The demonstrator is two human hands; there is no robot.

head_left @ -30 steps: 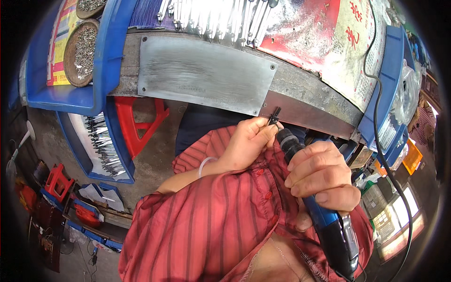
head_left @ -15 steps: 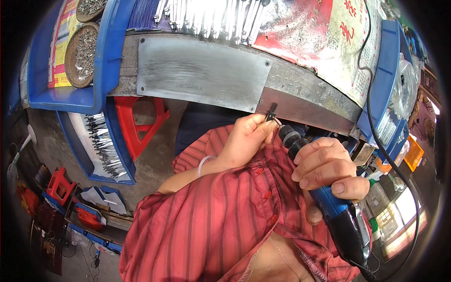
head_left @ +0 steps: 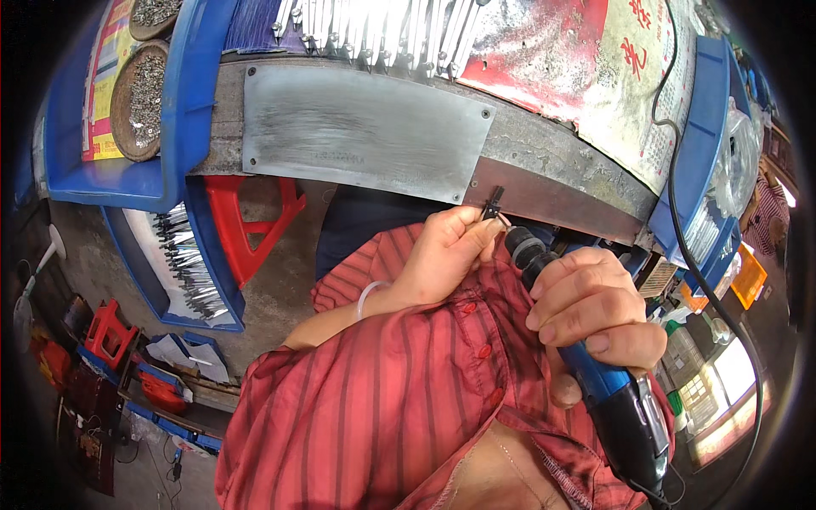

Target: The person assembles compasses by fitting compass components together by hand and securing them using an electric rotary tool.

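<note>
Between thumb and fingers, my left hand pinches a small black metal part just off the bench's front edge. Most of whatever else lies inside that pinch is hidden by the fingers. My right hand is wrapped around a blue and black corded electric screwdriver. The tool slants up and to the left, its black nose close to my left fingertips. Its thin tip meets or almost meets the held part; I cannot tell which.
A metal plate is screwed to the bench edge. Behind it lie several shiny metal strips. At left, a blue bin holds round dishes of small fasteners; a lower tray holds more strips. The tool's black cord runs along the right.
Almost nothing differs. The view has shifted very slightly, and both hands keep the same grip on the black part and the screwdriver.
</note>
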